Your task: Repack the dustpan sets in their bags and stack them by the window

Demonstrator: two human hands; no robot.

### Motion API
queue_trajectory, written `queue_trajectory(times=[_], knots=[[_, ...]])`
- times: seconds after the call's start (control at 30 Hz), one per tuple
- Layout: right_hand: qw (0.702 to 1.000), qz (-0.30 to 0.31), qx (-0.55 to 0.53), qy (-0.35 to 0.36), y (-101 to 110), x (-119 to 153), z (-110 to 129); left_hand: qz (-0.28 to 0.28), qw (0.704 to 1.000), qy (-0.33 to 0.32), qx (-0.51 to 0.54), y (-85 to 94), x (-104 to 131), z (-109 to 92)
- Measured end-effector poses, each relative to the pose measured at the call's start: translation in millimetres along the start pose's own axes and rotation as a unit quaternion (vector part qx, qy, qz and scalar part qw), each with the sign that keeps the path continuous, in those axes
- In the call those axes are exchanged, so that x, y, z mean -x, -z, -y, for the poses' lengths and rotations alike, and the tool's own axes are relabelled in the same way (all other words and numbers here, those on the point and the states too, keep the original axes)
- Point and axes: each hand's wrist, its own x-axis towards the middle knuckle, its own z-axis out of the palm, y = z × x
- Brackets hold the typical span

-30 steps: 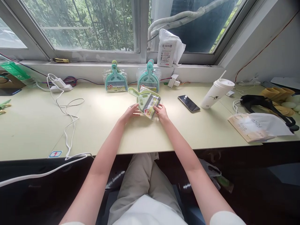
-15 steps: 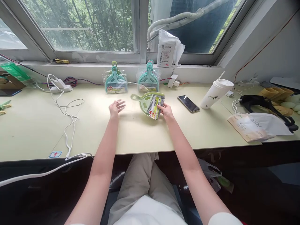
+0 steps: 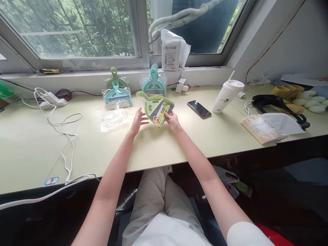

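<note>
My right hand point(image 3: 172, 120) grips a light green dustpan and brush set point(image 3: 156, 106) by its lower right edge, above the table, tilted with its handle to the upper left. A printed label covers part of the grey bristles. At the set's left side is my left hand point(image 3: 139, 122), fingers apart and holding nothing; whether it touches the set I cannot tell. A clear plastic bag point(image 3: 114, 119) lies crumpled on the table beyond that hand. Behind it is a blue dustpan set point(image 3: 118, 95) in clear wrapping, with a green dustpan point(image 3: 114, 80) farther back.
Several stacked turquoise dustpan sets point(image 3: 154, 83) stand near the sill. To the right are a phone point(image 3: 199, 109), a white cup with straw point(image 3: 227, 96) and a pack of face tissues point(image 3: 266, 130). White cables point(image 3: 69, 136) and a power strip point(image 3: 53, 103) lie left.
My left hand has moved right, up to the green set, whose handle end now tilts up more. The clear bag now lies flat before the blue set. My view has shifted slightly.
</note>
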Motion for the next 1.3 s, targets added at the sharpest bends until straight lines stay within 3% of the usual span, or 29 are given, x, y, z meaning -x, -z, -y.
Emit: queue_trajectory(times=[0.03, 0.07, 0.17, 0.27, 0.33, 0.47, 0.53, 0.6, 0.67, 0.73, 0.77, 0.8, 0.87, 0.97, 1.17, 1.23, 1.3], knots=[[1.000, 0.019, 0.014, 0.004, -2, 2, 1, 0.043, 0.998, 0.042, 0.016, -7.9, -2, 7], [0.999, 0.037, 0.033, 0.003, -3, 3, 2, 0.051, 0.996, 0.071, 0.026, -12.1, -4, 13], [0.988, 0.082, 0.119, -0.052, -1, 3, 4, -0.030, 0.995, 0.083, 0.035, -6.5, -11, 28], [0.961, 0.117, 0.215, -0.129, 6, -2, 8, -0.102, 0.994, 0.036, 0.026, 9.7, -19, 33], [0.965, 0.080, 0.223, -0.115, 13, -7, 14, -0.133, 0.991, 0.009, 0.016, 17.1, -22, 34], [0.991, -0.105, 0.082, 0.004, 30, -16, 30, -0.143, 0.990, -0.001, 0.013, 17.2, -22, 32], [0.992, -0.116, 0.049, 0.030, 32, -16, 34, -0.123, 0.992, -0.012, -0.008, 11.4, -17, 31], [0.987, -0.074, 0.132, 0.046, 25, -10, 32, -0.096, 0.994, -0.036, -0.040, 3.0, -10, 29], [0.939, -0.028, 0.321, 0.116, 11, 1, 24, -0.061, 0.992, -0.072, -0.082, -6.5, 0, 25], [0.837, 0.003, 0.498, 0.225, -8, 15, 15, -0.025, 0.986, -0.108, -0.127, -15.2, 10, 21], [0.806, 0.012, 0.535, 0.254, -16, 21, 11, -0.012, 0.982, -0.120, -0.146, -18.6, 15, 19], [0.784, 0.015, 0.557, 0.274, -23, 26, 8, -0.004, 0.979, -0.126, -0.160, -21.0, 20, 17], [0.771, 0.010, 0.569, 0.287, -30, 31, 6, 0.004, 0.976, -0.130, -0.175, -23.3, 25, 15], [0.745, -0.009, 0.593, 0.305, -27, 27, 8, 0.023, 0.980, -0.141, -0.141, -23.1, 24, 15], [0.770, -0.033, 0.552, 0.317, -13, 9, 5, 0.121, 0.988, -0.092, -0.030, -26.5, 5, 21], [0.786, -0.014, 0.529, 0.318, -12, 4, 2, 0.096, 0.988, -0.116, -0.043, -24.8, -2, 26], [0.806, 0.005, 0.489, 0.333, -8, 0, 5, 0.028, 0.990, -0.110, -0.084, -16.2, -10, 30]])
